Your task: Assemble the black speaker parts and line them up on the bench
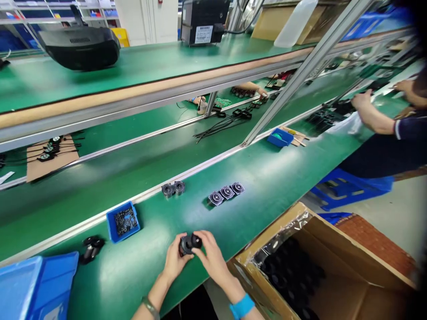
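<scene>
Over the near part of the green bench, my left hand (pixel 176 257) is closed around a black round housing (pixel 185 245). My right hand (pixel 208 253) pinches a smaller black part (pixel 196 241) at the right side of that housing. Farther up the bench lie three round speaker-like parts (pixel 227 192) in a row, touching one another. To their left, two dark round parts (pixel 173 189) sit side by side near the white rail. A small blue bin (pixel 111 226) with many small black rings stands to the left of my hands.
A large blue crate (pixel 53 284) and black parts (pixel 91 248) are at the left. An open cardboard box (pixel 363 271) with black pieces stands at the bench's right edge. A shelf (pixel 143 95) crosses above. At the right, a person (pixel 376 122) works by the bench.
</scene>
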The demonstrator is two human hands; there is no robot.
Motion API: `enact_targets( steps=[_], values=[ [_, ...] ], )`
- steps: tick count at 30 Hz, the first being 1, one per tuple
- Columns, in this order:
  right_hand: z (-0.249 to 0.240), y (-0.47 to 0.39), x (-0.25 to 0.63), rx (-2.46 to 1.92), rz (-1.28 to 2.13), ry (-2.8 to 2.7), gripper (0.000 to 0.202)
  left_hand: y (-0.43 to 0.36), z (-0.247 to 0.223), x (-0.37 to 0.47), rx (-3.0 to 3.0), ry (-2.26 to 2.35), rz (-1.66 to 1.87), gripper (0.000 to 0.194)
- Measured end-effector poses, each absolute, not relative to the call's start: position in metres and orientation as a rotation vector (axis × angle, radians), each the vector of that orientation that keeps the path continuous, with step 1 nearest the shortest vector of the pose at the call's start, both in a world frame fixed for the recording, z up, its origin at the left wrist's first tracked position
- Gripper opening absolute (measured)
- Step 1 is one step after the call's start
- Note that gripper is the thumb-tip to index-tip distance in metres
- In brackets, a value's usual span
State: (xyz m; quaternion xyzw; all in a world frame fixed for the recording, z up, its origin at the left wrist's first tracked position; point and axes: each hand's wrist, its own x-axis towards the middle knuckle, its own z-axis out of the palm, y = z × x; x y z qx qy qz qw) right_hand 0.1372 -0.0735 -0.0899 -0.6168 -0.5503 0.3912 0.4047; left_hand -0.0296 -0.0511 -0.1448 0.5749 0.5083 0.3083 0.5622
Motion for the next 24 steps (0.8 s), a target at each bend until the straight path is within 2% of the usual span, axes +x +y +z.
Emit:
enact_targets(
  steps=[5,8,12,16,19,24],
  values=[
    [-0.092,-0.067,0.156,-1.32,1.258,-0.479,0.044,-0.052,-0.137,-0.051,1.362,1.26,0.746,0.062],
    [-0.104,-0.068,0.147,-1.189,1.36,-0.175,0.043,-0.053,-0.128,-0.064,1.456,1.321,0.748,0.062],
    [-0.123,-0.071,0.122,-1.193,1.45,-0.072,0.048,-0.044,-0.109,-0.074,1.933,1.486,0.696,0.055],
    [-0.135,-0.072,0.096,-1.206,1.498,-0.002,0.052,-0.023,-0.093,-0.057,2.523,1.691,0.247,0.044],
    [-0.138,-0.071,0.082,-1.209,1.51,0.008,0.053,-0.006,-0.087,-0.038,2.635,1.784,0.021,0.035],
    [-0.142,-0.075,0.078,-1.224,1.498,-0.02,0.053,0.012,-0.078,-0.049,2.62,1.831,-0.02,0.033]
  ],
)
